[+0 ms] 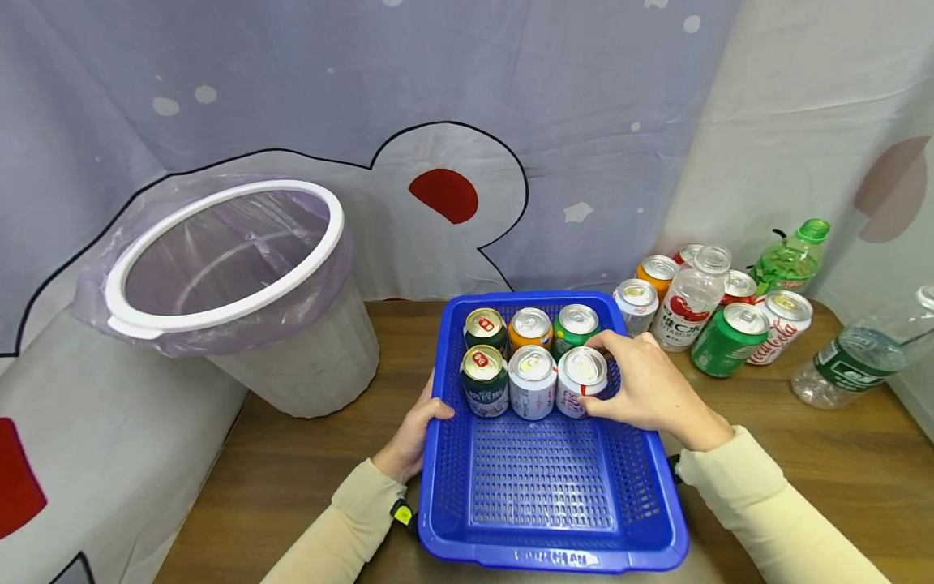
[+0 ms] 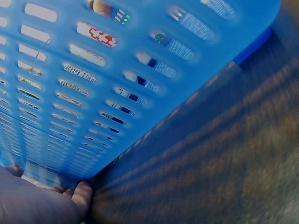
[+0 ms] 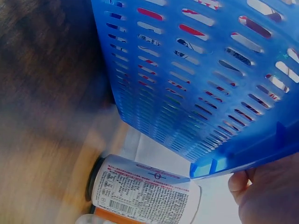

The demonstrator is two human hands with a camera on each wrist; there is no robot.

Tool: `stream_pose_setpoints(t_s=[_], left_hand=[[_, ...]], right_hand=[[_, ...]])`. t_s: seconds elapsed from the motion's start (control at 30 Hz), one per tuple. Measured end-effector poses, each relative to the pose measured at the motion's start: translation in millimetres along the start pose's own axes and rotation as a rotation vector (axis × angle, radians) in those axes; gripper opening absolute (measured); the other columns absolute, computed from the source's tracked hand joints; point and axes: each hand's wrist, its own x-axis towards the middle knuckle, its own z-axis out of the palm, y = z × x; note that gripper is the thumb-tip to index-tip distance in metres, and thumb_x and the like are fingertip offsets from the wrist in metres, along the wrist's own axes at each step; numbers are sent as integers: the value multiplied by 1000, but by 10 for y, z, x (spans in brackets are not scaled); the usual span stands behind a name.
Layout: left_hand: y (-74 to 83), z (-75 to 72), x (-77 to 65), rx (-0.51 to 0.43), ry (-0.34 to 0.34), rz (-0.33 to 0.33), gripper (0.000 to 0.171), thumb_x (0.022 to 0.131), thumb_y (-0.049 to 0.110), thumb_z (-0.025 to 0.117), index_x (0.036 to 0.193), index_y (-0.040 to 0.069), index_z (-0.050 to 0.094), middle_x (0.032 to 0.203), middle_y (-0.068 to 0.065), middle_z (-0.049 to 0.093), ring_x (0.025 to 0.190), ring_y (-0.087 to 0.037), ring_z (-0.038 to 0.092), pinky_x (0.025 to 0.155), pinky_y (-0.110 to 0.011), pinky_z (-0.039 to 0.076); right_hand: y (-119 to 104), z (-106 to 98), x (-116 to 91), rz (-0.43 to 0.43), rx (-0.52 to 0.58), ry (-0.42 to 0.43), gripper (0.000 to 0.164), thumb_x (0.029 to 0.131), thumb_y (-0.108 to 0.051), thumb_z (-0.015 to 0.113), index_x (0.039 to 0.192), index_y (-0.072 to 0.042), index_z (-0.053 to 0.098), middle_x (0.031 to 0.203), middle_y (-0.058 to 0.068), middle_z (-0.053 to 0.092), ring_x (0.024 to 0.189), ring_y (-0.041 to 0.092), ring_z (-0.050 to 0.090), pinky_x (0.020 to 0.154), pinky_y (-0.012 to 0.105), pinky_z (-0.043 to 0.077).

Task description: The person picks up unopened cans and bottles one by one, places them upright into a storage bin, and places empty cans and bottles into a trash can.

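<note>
A blue plastic basket [image 1: 552,558] holds two rows of small drink cans at its far end. My left hand [image 1: 416,434] grips the basket's left side, thumb at the rim; in the left wrist view its fingers [image 2: 83,195] lie low against the slotted wall. With thumb and fingers, my right hand [image 1: 645,385] holds a white-and-red can [image 1: 581,369] at the near row's right end. Beside that can stand a white can [image 1: 532,389] and a dark green can [image 1: 485,393]. Behind are another dark green can [image 1: 485,326], an orange can [image 1: 530,326] and a green can [image 1: 576,324].
Right of the basket stand a silver can [image 1: 636,304], a clear bottle [image 1: 689,304], a green can [image 1: 730,341], a Coca-Cola can [image 1: 781,328] and others. A clear bottle with a green label [image 1: 857,361] leans farther right. A lined bin [image 1: 306,357] stands left.
</note>
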Motion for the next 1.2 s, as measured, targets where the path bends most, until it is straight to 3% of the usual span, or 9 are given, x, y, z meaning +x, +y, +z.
stream_pose_setpoints(t_s=[0.3,0.77,0.97,1.2], left_hand=[[4,5,-3,-1,5,1,101,79,6,40,166,36,-3,173,-4,7,150,-30,22,119,-46,26],[9,9,7,0,-4,4,102,79,7,40,166,36,-5,173,-4,6,151,-31,19,120,-48,24],[20,25,4,-5,-1,2,102,79,6,40,166,36,-4,173,-4,6,150,-31,20,120,-48,25],[20,23,-5,-3,15,-6,102,79,6,39,166,35,-5,173,-3,6,151,-31,18,120,-48,23]], right_hand=[[-62,18,-44,7,-62,34,67,64,-39,90,117,-5,67,107,8,73,99,25,68,84,44,40],[-132,-7,-109,22,-86,61,73,71,-41,90,126,-1,65,113,13,72,104,34,68,81,45,40],[-146,-37,-138,40,-55,125,75,71,-42,91,129,-1,65,115,16,72,106,37,67,82,46,40],[-87,-101,-183,60,46,258,57,77,-29,88,123,-3,68,114,11,72,105,32,66,88,50,43]])
